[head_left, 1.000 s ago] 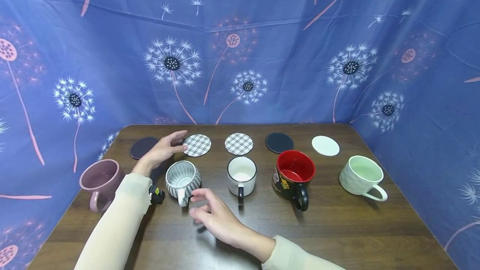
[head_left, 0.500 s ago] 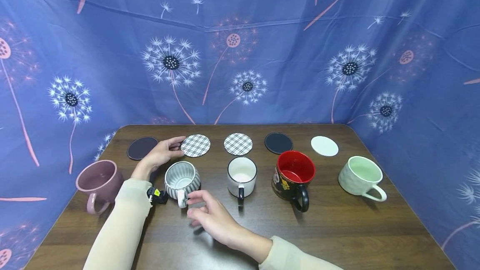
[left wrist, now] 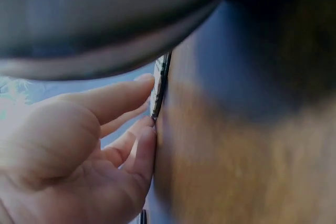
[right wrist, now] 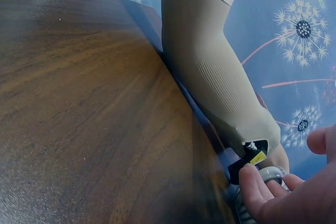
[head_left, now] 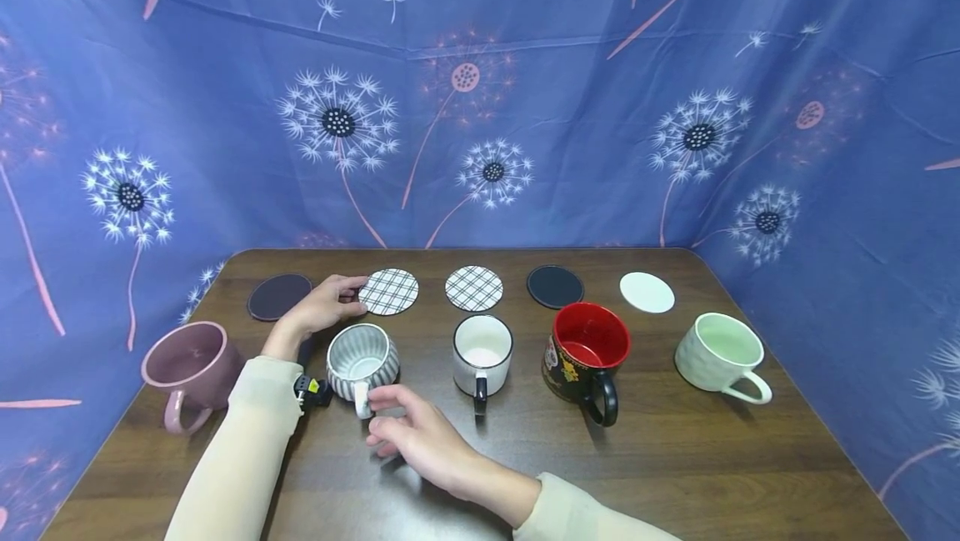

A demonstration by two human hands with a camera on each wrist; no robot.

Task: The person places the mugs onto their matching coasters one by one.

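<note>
My left hand (head_left: 321, 305) reaches the left edge of a plaid coaster (head_left: 388, 292) lying flat on the table. Thumb and fingers are at the coaster's edge; in the left wrist view the thumb touches the plaid coaster (left wrist: 159, 85) and the fingers are just beside it. A grey-and-white ribbed mug (head_left: 363, 362) stands in front of that coaster, its handle toward me. Beside this handle is my right hand (head_left: 423, 437), fingers loosely bent and apart from the thumb. In the right wrist view the ribbed mug (right wrist: 273, 172) is mostly hidden behind the right hand's fingers.
A mauve mug (head_left: 191, 366) stands left of my left arm. To the right are a white mug (head_left: 482, 353), a black-and-red mug (head_left: 577, 366) and a green mug (head_left: 716, 358). Behind lie dark coasters (head_left: 279, 297), another plaid coaster (head_left: 474, 288) and a white coaster (head_left: 647, 293).
My left hand has lowered to the plaid coaster's edge, its thumb and fingers closer together. The right hand has moved slightly left toward the ribbed mug's handle. The mugs stay in place.
</note>
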